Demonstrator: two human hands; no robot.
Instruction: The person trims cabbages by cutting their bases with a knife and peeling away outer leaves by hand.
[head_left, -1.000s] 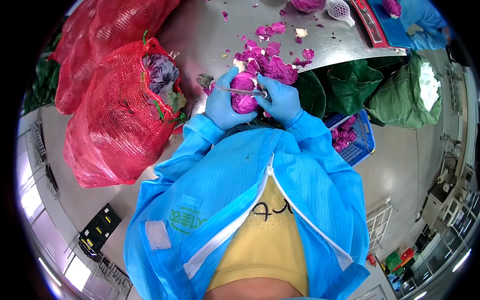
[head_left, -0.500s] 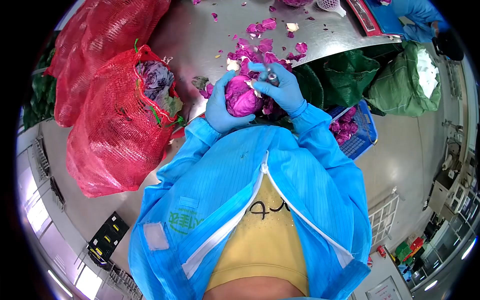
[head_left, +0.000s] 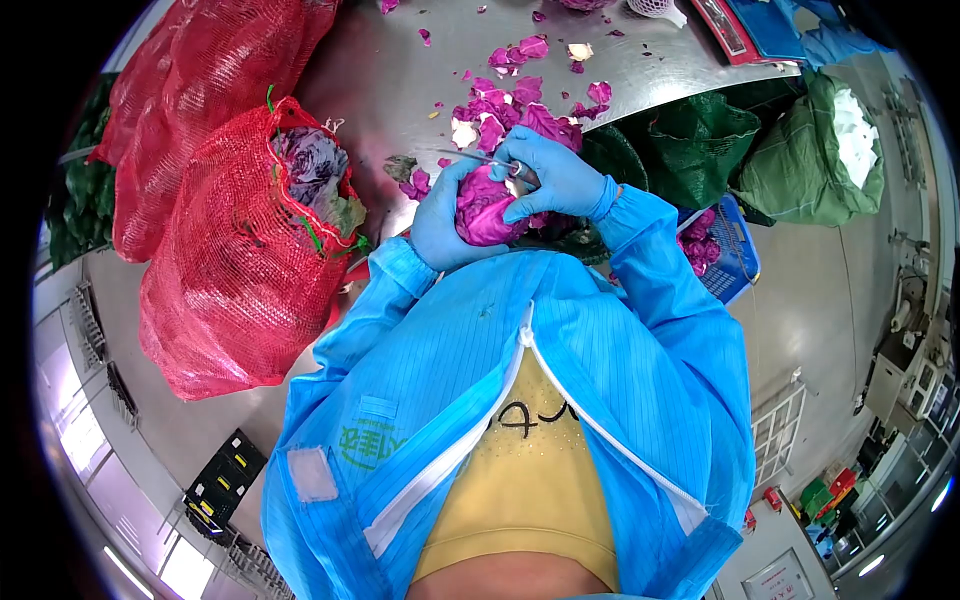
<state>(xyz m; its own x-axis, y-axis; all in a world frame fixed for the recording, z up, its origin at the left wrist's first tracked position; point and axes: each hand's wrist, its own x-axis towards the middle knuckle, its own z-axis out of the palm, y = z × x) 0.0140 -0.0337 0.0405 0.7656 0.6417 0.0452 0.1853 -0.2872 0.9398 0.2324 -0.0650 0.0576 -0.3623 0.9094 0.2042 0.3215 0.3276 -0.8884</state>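
Observation:
A trimmed purple cabbage (head_left: 484,212) sits in my left hand (head_left: 441,222), whose gloved fingers wrap its left side and underside. My right hand (head_left: 556,176), also in a blue glove, is closed round a knife (head_left: 478,156). Its thin blade points left across the top of the cabbage, and most of the handle is hidden in my fingers. My right thumb reaches down to the cabbage's right side. Just beyond the hands lies a heap of torn purple cabbage leaves (head_left: 520,108) on the metal table (head_left: 375,85).
Red mesh sacks stand at the left; the nearer mesh sack (head_left: 225,265) gapes open on cabbages. At the right are a dark green sack (head_left: 700,140), a lighter green sack (head_left: 800,165) and a blue crate (head_left: 735,255) with purple pieces. A co-worker's blue sleeve (head_left: 835,40) shows top right.
The knife blade has swung from pointing away to pointing left across the cabbage. My right hand has turned with it, and the cabbage has shifted slightly in my left hand.

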